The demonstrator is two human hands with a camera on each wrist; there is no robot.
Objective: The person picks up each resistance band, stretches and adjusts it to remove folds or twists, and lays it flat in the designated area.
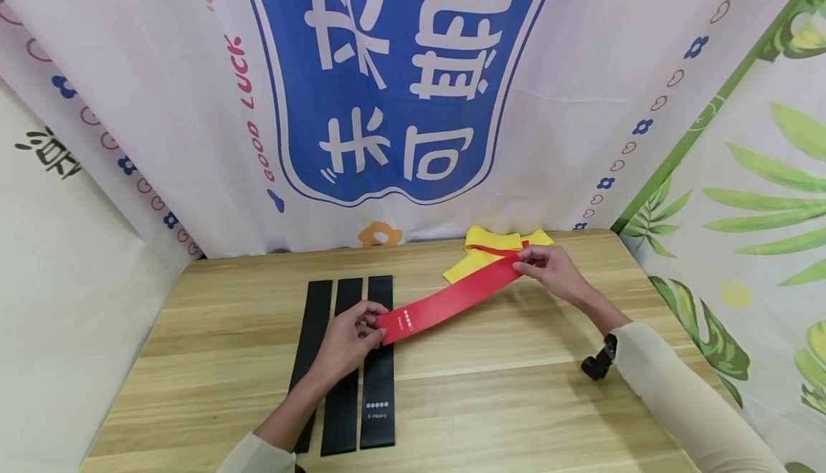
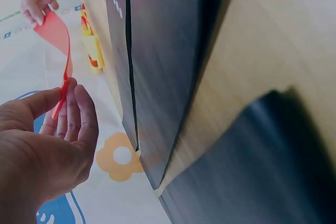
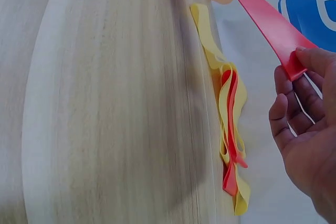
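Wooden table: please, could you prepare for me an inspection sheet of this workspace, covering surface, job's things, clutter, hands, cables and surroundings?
Surface: table with wood grain; no damage noticeable.
Job's things: red band held between both hands; three black bands lying side by side, the rightmost printed "X-Heavy"; yellow bands bunched at the far edge, with red material among them, exact count unclear.
Clutter: nothing seen besides the bands.
Hands: left hand pinches the red band's printed end; right hand pinches the other end.
Cables: nothing seen.
Surroundings: printed cloth behind the table; leaf-patterned covering at the right.
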